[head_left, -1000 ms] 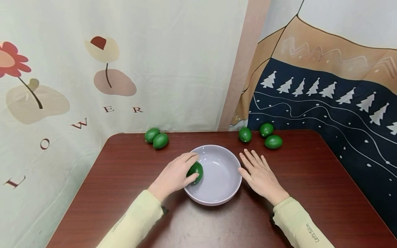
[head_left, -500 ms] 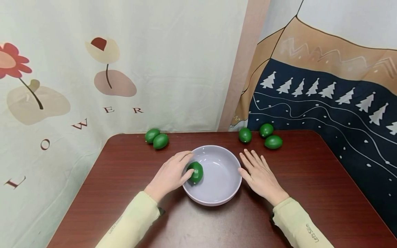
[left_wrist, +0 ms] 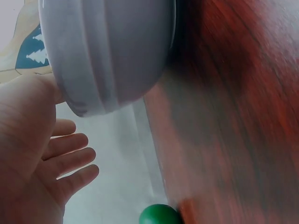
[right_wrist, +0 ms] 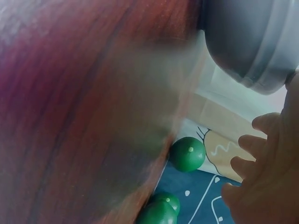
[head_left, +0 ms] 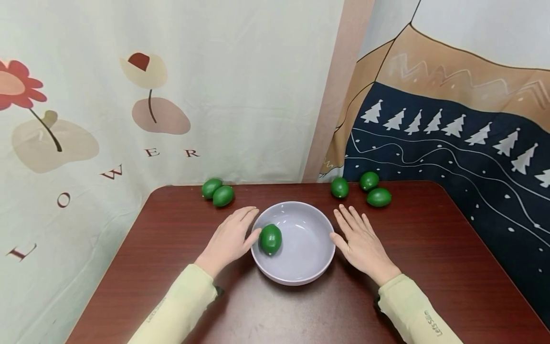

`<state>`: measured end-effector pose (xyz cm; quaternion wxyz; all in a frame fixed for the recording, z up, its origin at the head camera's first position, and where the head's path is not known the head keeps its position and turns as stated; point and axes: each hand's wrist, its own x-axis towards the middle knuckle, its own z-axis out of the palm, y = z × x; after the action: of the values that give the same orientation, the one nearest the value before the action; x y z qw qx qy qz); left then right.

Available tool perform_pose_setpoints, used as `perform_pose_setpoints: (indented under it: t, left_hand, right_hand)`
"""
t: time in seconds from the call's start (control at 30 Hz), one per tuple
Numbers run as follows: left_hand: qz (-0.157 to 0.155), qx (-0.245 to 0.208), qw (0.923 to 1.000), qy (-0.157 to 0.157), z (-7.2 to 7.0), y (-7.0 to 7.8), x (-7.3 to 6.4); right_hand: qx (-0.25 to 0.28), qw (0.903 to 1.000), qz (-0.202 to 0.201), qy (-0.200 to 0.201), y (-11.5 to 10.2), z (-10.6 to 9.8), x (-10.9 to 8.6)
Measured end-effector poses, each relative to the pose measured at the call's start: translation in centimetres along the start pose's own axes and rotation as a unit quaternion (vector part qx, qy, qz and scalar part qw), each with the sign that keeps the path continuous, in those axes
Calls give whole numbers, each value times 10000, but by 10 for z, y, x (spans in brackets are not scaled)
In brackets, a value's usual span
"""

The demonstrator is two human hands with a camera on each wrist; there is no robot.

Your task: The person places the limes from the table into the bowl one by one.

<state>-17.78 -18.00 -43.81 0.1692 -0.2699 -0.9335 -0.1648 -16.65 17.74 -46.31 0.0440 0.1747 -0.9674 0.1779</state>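
Note:
A pale lavender bowl (head_left: 305,248) stands on the table between both hands. Inside it, against the left wall, lies a single green lime (head_left: 270,239). My left hand (head_left: 227,239) is beside the bowl's left rim, fingers extended and holding nothing; its thumb tip is right at the rim. On the other side my right hand (head_left: 361,241) has its fingers spread, with the thumb at the right rim. The left wrist view shows the bowl's outer wall (left_wrist: 107,51) above the left fingers (left_wrist: 70,158). From the right wrist, the bowl (right_wrist: 247,42) appears close to the thumb.
Two limes (head_left: 223,196) sit together at the table's back left. At the back right are one lime (head_left: 339,187) and a pair of limes (head_left: 378,197). A printed curtain (head_left: 240,95) hangs right behind the dark red table (head_left: 172,229).
My left hand has let go of the lime in the bowl and drawn back left to the outside of the rim. My right hand has stayed nearly still.

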Motion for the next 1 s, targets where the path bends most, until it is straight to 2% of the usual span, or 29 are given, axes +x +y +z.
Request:
perform_pose_setpoints:
  t: [0.27, 0.57, 1.0]
  left_hand:
    - [-382, 28, 9993, -44, 0, -11, -1]
    - [-515, 92, 9985, 161, 2, -24, -1]
    - [-895, 57, 9959, 97, 4, -45, 0]
  right_hand:
    - [-26, 10000, -5, 11, -2, -3, 2]
    - [-101, 9999, -59, 34, -2, 2, 2]
    - [-192, 9998, -83, 72, -2, 6, 1]
